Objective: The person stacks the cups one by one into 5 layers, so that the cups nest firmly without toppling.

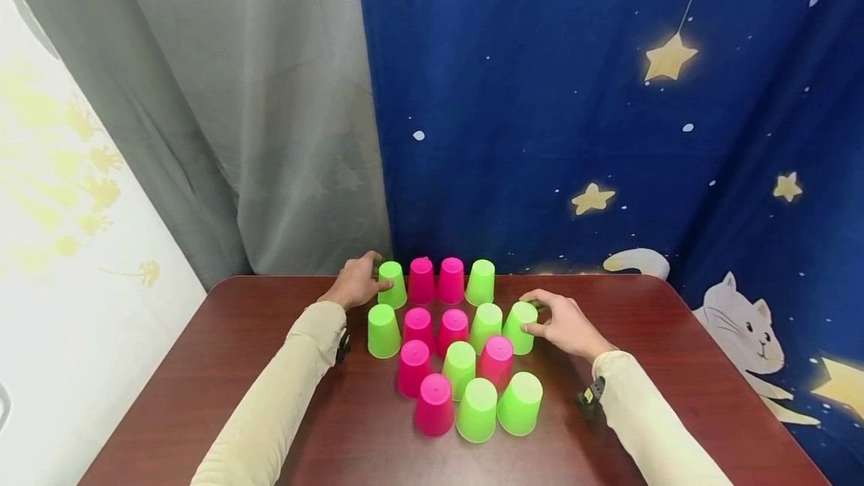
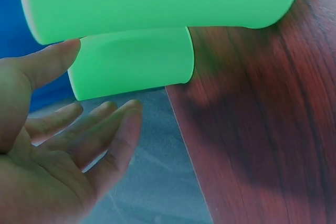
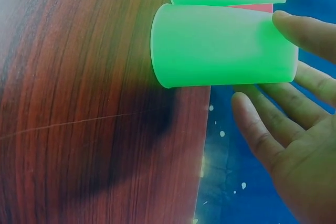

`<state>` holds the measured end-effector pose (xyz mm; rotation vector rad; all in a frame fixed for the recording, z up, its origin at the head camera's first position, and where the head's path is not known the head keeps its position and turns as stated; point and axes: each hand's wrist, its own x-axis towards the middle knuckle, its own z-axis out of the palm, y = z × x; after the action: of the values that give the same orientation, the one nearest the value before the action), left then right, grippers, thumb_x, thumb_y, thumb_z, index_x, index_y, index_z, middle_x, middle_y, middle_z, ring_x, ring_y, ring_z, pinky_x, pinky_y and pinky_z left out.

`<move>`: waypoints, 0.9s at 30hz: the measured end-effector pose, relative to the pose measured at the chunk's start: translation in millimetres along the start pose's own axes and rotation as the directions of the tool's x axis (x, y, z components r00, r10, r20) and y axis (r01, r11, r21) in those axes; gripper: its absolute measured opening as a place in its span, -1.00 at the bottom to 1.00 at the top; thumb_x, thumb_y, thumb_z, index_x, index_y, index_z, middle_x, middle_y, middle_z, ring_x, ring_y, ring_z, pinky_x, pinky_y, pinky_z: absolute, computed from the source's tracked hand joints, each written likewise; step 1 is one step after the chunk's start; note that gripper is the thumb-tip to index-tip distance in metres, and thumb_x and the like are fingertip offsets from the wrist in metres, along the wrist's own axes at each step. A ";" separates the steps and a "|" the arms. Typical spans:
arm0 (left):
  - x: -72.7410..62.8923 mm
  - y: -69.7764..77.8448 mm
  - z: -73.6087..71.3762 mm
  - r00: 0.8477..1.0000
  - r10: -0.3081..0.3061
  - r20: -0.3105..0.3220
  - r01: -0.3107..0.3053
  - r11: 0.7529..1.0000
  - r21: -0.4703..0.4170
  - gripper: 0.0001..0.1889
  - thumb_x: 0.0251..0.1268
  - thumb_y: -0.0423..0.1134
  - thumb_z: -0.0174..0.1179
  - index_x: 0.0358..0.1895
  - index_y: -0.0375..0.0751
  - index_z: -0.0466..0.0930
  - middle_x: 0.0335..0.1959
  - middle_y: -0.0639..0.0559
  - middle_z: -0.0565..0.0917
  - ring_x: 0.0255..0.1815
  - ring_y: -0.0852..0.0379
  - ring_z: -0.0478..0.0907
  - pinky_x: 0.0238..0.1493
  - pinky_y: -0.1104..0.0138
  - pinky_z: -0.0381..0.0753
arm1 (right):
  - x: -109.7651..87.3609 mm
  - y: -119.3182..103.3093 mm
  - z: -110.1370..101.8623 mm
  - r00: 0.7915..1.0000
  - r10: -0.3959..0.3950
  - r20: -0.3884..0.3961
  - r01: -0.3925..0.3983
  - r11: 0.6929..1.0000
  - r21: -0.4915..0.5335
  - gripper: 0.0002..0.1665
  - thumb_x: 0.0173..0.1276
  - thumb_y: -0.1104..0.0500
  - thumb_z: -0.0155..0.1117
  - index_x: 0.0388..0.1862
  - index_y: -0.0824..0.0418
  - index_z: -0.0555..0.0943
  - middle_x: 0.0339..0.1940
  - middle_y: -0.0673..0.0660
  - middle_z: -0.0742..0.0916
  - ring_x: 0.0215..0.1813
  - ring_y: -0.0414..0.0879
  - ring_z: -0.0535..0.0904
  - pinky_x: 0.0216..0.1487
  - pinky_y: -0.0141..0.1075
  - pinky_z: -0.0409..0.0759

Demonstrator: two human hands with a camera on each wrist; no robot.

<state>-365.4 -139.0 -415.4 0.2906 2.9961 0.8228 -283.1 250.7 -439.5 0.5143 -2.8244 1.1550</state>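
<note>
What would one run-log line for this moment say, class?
left hand: touches back-left green cup | right hand: touches right-end green cup | cups: upside down, clustered on table

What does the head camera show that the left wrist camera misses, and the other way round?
Only the head view shows the whole cluster of upturned cups, the pink cups among them, the right hand at a green cup, and the star-patterned blue cloth. Only the left wrist view shows the left hand's palm and straight fingers, close up. Both show that hand beside the back-left green cup, and the dark wooden table.
</note>
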 end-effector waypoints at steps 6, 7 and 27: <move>-16.1 -4.7 -8.4 1.000 0.024 -0.013 -0.025 0.999 -0.029 -0.38 0.36 -0.10 0.29 0.36 -0.34 0.34 0.12 -0.28 0.69 0.14 -0.18 0.65 0.18 0.00 0.64 | 4.1 1.4 -2.1 1.000 -0.003 0.006 0.003 1.000 0.000 -0.50 0.18 0.22 0.52 0.11 0.20 0.61 -0.04 0.18 0.76 0.01 0.08 0.70 0.03 0.03 0.72; -20.0 -4.8 -9.9 0.999 0.037 -0.017 -0.037 0.999 -0.037 -0.41 0.38 -0.11 0.28 0.35 -0.34 0.36 0.10 -0.28 0.69 0.12 -0.17 0.66 0.16 0.00 0.64 | 4.9 1.8 -2.8 1.000 -0.007 0.006 0.007 1.000 -0.004 -0.50 0.18 0.21 0.52 0.11 0.20 0.61 -0.04 0.19 0.76 0.01 0.08 0.70 0.03 0.02 0.72; -83.4 -12.9 9.1 0.977 0.212 -0.018 -0.212 0.966 -0.146 -0.44 0.20 -0.09 0.44 0.18 -0.29 0.48 -0.08 -0.07 0.73 -0.09 0.05 0.72 -0.01 0.15 0.73 | 47.2 17.5 -4.0 0.990 0.087 -0.113 -0.095 0.993 -0.067 -0.51 0.26 0.17 0.46 0.13 0.32 0.59 0.03 0.33 0.73 0.01 0.17 0.71 0.09 0.03 0.69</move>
<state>-285.1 -160.7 -432.2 0.6140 2.9212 1.0552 -333.6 251.7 -440.5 0.3107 -2.8084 1.0559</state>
